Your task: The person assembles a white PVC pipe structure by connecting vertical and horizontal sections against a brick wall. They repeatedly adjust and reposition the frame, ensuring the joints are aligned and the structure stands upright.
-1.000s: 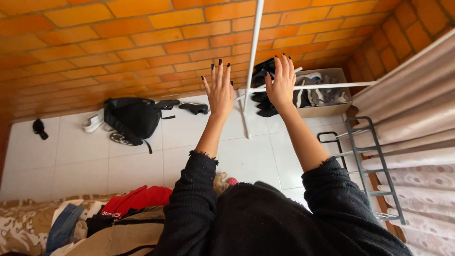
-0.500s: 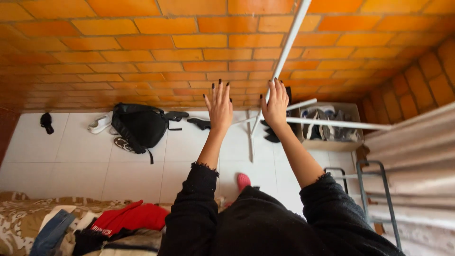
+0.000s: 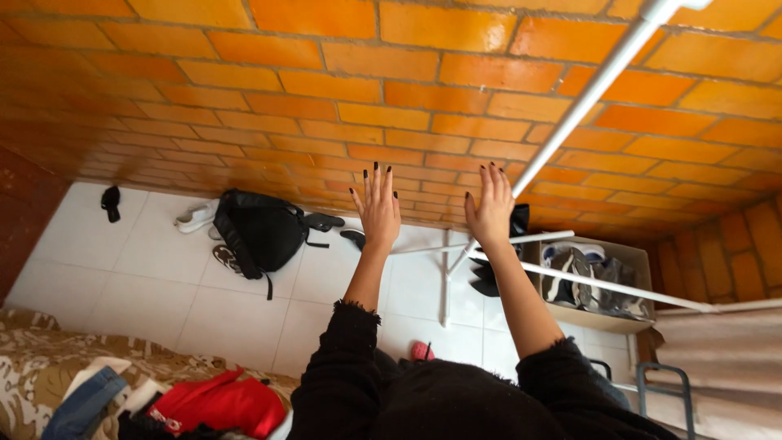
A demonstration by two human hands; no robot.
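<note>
Left hand (image 3: 377, 205) and right hand (image 3: 491, 204): both raised side by side with arms outstretched, fingers spread and straight, palms turned away, dark-painted nails showing; each is released and holds nothing. The right hand lies just beside a white pole (image 3: 586, 98) that runs diagonally up to the right across the orange brick wall (image 3: 326, 90); whether it touches the pole cannot be told. Black fuzzy sleeves (image 3: 346, 358) are pushed back from the wrists. Beyond the left hand, on the white tiled floor (image 3: 122, 277), lies a black backpack (image 3: 261, 230) with a white shoe (image 3: 194, 216) just beside it. Beyond the right hand, a cardboard box (image 3: 599, 281) holds shoes. Lower left: a patterned bed (image 3: 32, 367) bearing a red garment (image 3: 220, 403) and blue jeans (image 3: 81, 403).
</note>
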